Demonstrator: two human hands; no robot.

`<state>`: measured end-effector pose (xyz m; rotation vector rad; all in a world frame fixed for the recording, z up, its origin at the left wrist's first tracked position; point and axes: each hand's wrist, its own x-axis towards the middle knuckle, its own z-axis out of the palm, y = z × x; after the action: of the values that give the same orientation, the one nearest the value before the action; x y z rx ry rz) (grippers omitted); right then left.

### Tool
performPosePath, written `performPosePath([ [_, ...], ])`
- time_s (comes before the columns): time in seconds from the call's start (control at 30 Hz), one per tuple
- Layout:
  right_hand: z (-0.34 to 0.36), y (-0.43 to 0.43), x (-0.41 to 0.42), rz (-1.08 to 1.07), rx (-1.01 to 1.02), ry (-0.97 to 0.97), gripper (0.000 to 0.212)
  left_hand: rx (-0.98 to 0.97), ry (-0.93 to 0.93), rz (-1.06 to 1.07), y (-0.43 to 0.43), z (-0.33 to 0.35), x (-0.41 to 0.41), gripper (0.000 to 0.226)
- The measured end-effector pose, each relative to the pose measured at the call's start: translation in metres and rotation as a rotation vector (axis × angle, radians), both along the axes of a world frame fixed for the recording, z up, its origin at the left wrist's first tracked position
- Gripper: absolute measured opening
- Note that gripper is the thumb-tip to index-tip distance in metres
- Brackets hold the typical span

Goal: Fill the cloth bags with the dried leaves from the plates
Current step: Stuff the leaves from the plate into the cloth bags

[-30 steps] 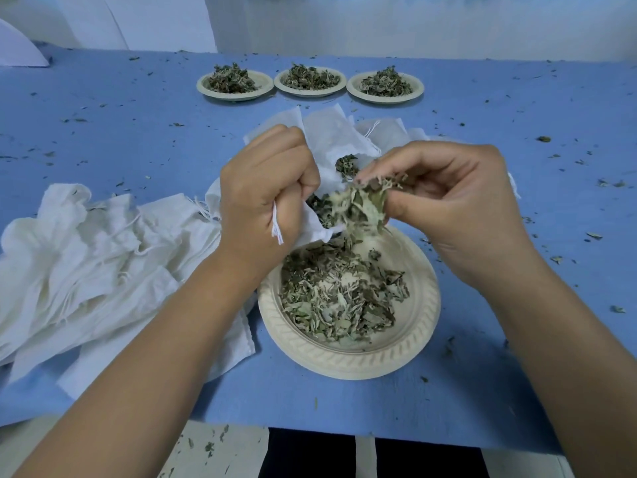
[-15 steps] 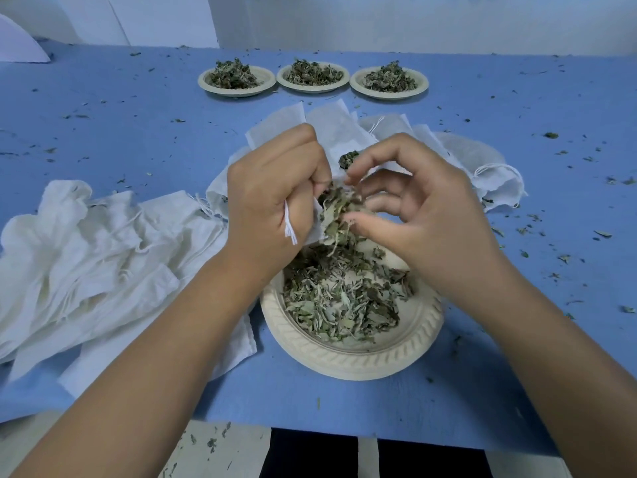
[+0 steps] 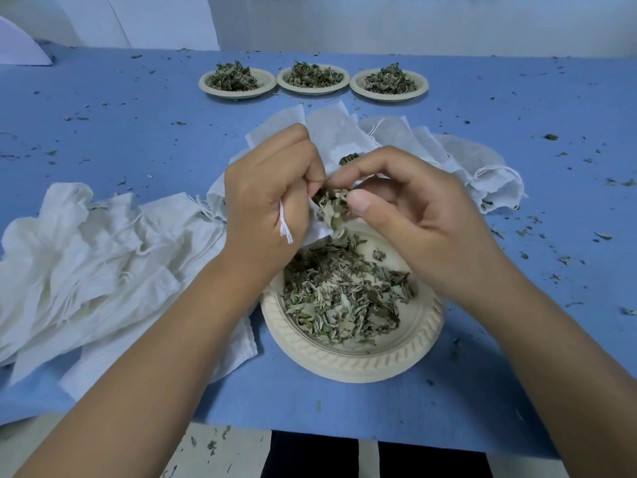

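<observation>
Head view, read from left to right. A pile of empty bags lies slack on the blue worktop. Just beside it the left grip is curled tight round the neck of one bag, with the drawstring hanging from the fist. A clump of leaves sits at the bag's mouth, above the near plate. The right grip pinches that clump, with the thumb and bent fingers pressing it against the cloth.

Change noted: a second ago the right grip held a larger, looser clump with the fingers spread. It has since drawn in against the left grip, and the clump is smaller and more compact. My judgement is that this pinch is going into the bag and the filling step is midway. A good layer of leaves remains on the near plate. A row of three heaped plates stands untouched at the far edge, so most of the task is outstanding.

Orientation: the bag's mouth faces right, toward the right grip. Its long axis appears to run away from the viewer behind the left grip, though the fist hides most of it. More bags lie fanned out to the right.
</observation>
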<state>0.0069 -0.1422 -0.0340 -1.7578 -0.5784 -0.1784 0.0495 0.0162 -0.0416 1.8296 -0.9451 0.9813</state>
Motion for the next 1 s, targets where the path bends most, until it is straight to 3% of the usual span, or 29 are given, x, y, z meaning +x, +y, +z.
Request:
performPosePath([
  [0.13, -0.004, 0.006, -0.002, -0.006, -0.084, -0.151, 0.027, 0.009, 0.007, -0.005, -0.002, -0.001, -0.001, 0.026],
  [0.23, -0.006, 0.009, -0.003, -0.005, 0.012, -0.161, 0.021, 0.017, -0.006, -0.012, -0.002, -0.002, -0.001, 0.027],
  [0.57, -0.002, 0.009, -0.004, -0.096, 0.388, 0.158, 0.009, 0.034, -0.021, -0.029, -0.002, -0.001, -0.002, 0.027],
  [0.63, -0.005, 0.010, -0.004, -0.163, 0.333, 0.088, 0.012, 0.032, -0.016, -0.035, -0.002, -0.001, -0.003, 0.027],
  [0.77, -0.012, 0.016, -0.004, -0.288, -0.037, -0.170, 0.011, 0.058, -0.015, -0.058, -0.004, -0.002, -0.003, 0.027],
  [1.0, -0.009, 0.009, 0.002, -0.107, -0.026, -0.230, 0.020, 0.016, 0.013, -0.014, -0.002, -0.001, -0.002, 0.026],
])
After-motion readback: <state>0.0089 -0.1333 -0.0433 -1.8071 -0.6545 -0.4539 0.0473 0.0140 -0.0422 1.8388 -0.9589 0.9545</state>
